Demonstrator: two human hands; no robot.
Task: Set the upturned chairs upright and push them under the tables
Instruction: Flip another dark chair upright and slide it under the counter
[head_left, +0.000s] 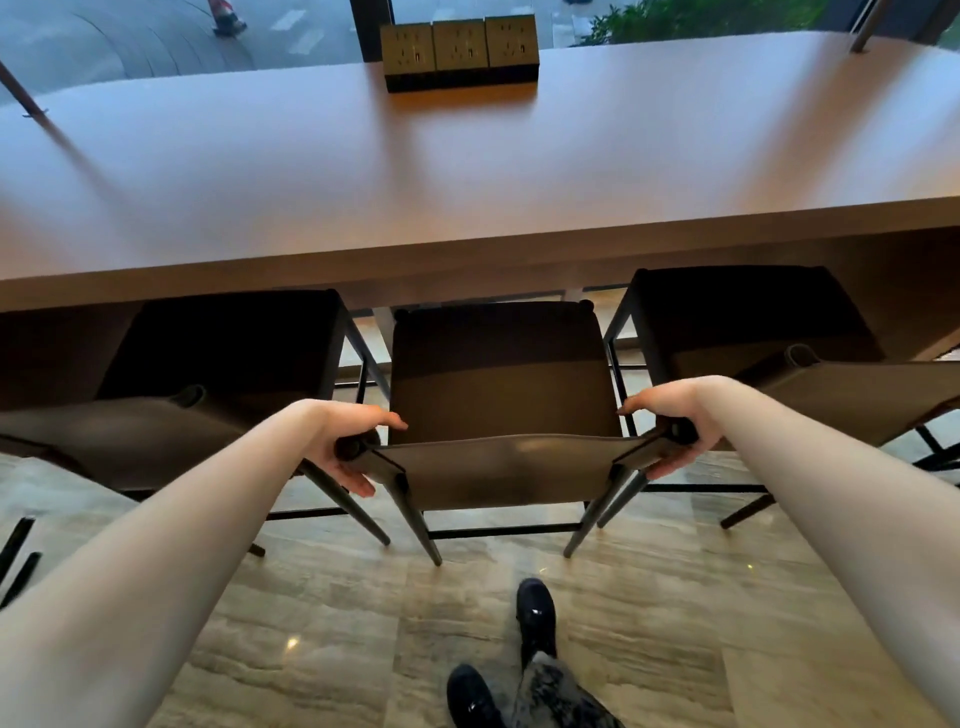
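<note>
While both hands clamp the backrest corners, left hand (349, 451) and right hand (675, 426) curled round the posts, the middle chair (501, 384) stands upright, seat partly under the long wooden table (467, 171), between two neighbouring chairs (228, 353).

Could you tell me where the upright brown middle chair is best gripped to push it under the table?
Grip the brown leather-backed middle chair at both top corners of its backrest, from behind, as the left hand and right hand do; the posts stick out there.
</note>
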